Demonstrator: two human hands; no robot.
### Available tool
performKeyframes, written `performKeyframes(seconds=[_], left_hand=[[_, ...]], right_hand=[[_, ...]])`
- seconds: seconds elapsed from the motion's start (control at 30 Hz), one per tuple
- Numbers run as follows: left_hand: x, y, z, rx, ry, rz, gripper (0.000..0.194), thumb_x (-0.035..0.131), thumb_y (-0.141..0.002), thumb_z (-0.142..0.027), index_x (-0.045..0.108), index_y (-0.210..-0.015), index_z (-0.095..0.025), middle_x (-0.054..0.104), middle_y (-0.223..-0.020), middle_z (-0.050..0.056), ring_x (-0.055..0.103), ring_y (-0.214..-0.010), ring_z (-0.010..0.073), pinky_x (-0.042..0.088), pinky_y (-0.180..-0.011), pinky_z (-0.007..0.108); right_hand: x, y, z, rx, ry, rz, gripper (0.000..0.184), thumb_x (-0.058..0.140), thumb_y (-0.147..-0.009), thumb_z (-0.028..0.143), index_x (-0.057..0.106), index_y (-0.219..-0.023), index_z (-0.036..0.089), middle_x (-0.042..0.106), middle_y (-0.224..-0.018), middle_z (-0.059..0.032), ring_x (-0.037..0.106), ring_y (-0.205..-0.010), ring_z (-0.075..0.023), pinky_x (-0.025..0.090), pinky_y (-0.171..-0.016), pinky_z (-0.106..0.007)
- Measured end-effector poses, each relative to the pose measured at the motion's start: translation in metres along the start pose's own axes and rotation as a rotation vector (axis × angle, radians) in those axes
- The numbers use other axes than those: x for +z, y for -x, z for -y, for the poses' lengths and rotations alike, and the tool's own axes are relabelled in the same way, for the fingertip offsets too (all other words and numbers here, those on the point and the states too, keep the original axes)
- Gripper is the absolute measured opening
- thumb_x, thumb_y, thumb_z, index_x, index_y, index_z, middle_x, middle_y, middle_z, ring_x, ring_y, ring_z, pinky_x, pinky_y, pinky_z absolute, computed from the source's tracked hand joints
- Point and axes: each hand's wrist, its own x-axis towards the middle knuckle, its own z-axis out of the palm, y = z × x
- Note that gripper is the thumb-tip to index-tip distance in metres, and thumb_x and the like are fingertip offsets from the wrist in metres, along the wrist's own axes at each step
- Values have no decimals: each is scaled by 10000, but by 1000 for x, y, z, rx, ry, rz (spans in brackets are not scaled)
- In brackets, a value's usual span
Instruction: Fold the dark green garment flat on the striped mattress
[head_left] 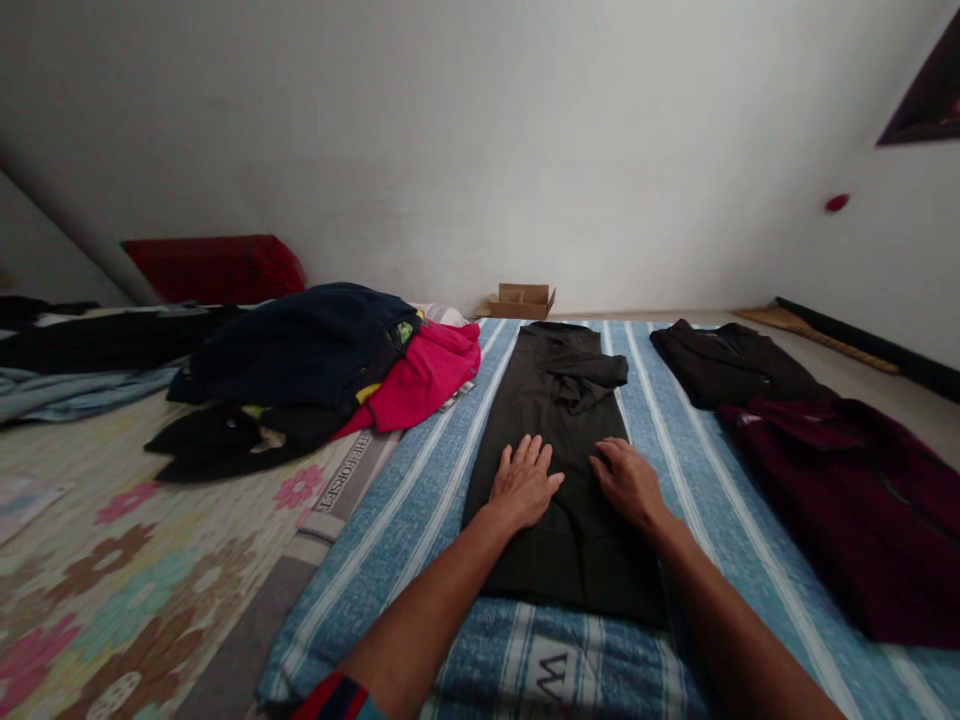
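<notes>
Head view: two hands, left hand (523, 487) and right hand (626, 480), flat on one black garment (564, 400).

left hand (523, 484) flat on black garment (559, 440) | right hand (627, 481) flat beside it | blue striped blanket (420, 500)

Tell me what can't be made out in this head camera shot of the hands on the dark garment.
- Head view: fabric beneath the left hand and right hand on the dark garment, covered by the palms.
- Maroon garment: its near part is cut off by the right edge.
- Clothes pile: lower pieces are buried under the top ones.
- Cardboard box: contents too small to tell.
</notes>
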Motion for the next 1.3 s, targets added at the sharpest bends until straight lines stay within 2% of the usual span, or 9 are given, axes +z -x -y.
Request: performKeyframes(seconds=[0.17,0.27,0.5,0.87,1.3], left_hand=[[-6,12,-2,-15,6,0,563,202,-940,-458,350,-1391,-155,295,-1488,103,180,-1390,242,172,-1102,482],[-1,24,-5,6,-11,-31,578,184,-941,-475,358,-1387,-151,289,-1490,109,189,-1388,243,190,-1100,482],[10,30,-5,19,-47,-83,579,197,-940,-482,395,-1367,-145,297,-1486,108,211,-1383,244,224,-1097,491],[9,30,-7,10,-61,-108,559,218,-939,-465,419,-1355,-150,312,-1477,105,225,-1379,241,232,-1099,491],[10,32,-4,2,-6,-116,595,200,-929,-511,418,-1362,-167,304,-1480,89,220,-1380,241,218,-1109,500]], right_hand=[[7,19,12,-108,-6,11,285,472,-876,301,637,-1068,168,590,-1182,-105,537,-1080,-218,400,-946,-313],[13,29,19,-162,31,59,303,495,-867,319,632,-1098,178,551,-1256,-115,488,-1163,-254,362,-997,-369],[11,32,30,-154,56,123,302,459,-889,285,634,-1114,185,524,-1300,-114,448,-1223,-268,340,-1020,-392],[12,33,30,-163,18,73,296,461,-885,246,642,-1103,160,537,-1285,-132,462,-1217,-275,355,-1014,-409],[19,35,31,-155,13,32,279,468,-880,209,645,-1095,185,550,-1276,-106,475,-1206,-270,369,-1008,-418]])
